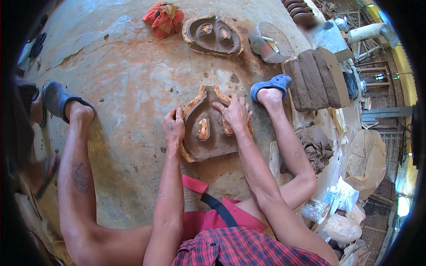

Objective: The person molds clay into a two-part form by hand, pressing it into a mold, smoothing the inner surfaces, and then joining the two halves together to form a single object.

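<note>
Clay-lined mould (214, 146) is located on the floor (128, 177), between the outspread legs and directly ahead of the seated person. Its orange, rough-edged rim is exposed along the left side, and a notch is formed at the far end. Two elongated orange inserts (203, 130) are surrounded by grey-brown clay; the right one is partly covered by the right forearm.

The left hand (173, 127) is positioned against the outer left rim with its fingers bent; whether the rim is gripped cannot be told. The right hand (236, 113) is placed over the right rim: the thumb is extended onto the inner clay surface and the fingers are bent at the rim. Its degree of closure cannot be determined.

A second mould (214, 44), also lined with clay, is situated farther ahead on the floor. A red cloth bundle (163, 21) is located just to its left, and a round translucent bowl (257, 43), in which a white object is contained, is located to its right. Thick clay slabs (313, 80) are stacked side by side beyond the right blue clog (274, 83). A crumpled clay heap (320, 153) is partly hidden behind the right leg
</note>
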Available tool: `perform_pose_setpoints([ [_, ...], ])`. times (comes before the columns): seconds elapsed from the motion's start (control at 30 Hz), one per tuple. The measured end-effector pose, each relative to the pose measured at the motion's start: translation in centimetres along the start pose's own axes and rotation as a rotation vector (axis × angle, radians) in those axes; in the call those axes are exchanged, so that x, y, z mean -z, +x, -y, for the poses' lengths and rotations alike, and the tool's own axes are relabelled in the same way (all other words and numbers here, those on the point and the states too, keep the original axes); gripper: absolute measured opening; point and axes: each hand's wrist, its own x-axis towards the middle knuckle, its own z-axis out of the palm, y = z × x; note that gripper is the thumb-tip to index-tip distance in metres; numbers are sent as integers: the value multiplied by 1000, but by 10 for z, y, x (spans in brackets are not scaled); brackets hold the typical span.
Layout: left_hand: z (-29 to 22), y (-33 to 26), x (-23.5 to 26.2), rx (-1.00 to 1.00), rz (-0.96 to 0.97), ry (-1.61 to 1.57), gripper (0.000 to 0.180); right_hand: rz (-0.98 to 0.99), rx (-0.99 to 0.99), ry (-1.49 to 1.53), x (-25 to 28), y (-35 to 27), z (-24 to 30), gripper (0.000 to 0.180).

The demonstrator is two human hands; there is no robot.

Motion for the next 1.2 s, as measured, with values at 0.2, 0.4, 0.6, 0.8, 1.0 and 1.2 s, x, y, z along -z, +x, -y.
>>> perform_pose_setpoints([
  [0.2, -6, -7, -3, 40, 64, 10, 36, 105, -56, 126, 8, 12, -25, 92],
  [0.4, -5, -8, 2, 70, 75, 67, 37, 116, -51, 211, 16, 11, -31, 83],
  [0.6, -9, -4, 0, 48, 58, 15, 38, 80, 60, 145, 19, 17, -40, 81],
  [0.8, 7, 4, 0, 61, 67, 21, 39, -52, -70, 67, 19, 2, -43, 86],
  [1.0, 3, -4, -8, 32, 40, -3, 39, -92, -192, 84, 11, -16, -57, 95],
  [1.2, -4, -1, -5, 15, 40, -14, 39, -318, -54, 141, 5, -20, -73, 78],
])
